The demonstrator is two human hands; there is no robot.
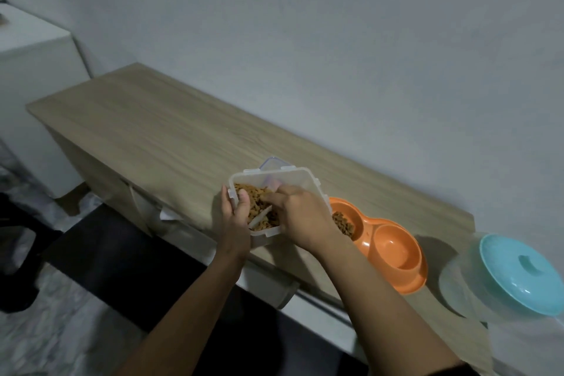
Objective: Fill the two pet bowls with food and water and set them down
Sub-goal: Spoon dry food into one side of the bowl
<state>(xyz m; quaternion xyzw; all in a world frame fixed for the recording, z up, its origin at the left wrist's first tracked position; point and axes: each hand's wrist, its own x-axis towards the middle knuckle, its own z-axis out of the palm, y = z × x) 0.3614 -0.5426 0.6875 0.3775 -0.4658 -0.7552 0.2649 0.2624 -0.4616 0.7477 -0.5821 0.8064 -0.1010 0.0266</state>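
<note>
A clear plastic container [293, 180] of brown kibble [259, 197] is tilted above the wooden table's front edge. My left hand [233, 217] grips its left rim, thumb inside. My right hand [300, 217] reaches into the kibble, fingers curled round a white scoop [259, 218]. To the right sits an orange double pet bowl [393, 275]. Its left well [345, 223] holds some kibble; its right well [393, 249] looks dry and bare.
The container's clear lid [274, 164] lies behind it on the wooden table [152, 128]. A clear jug with a teal lid [522, 272] stands at the far right. A white cabinet [33, 76] is at the left, dark floor below.
</note>
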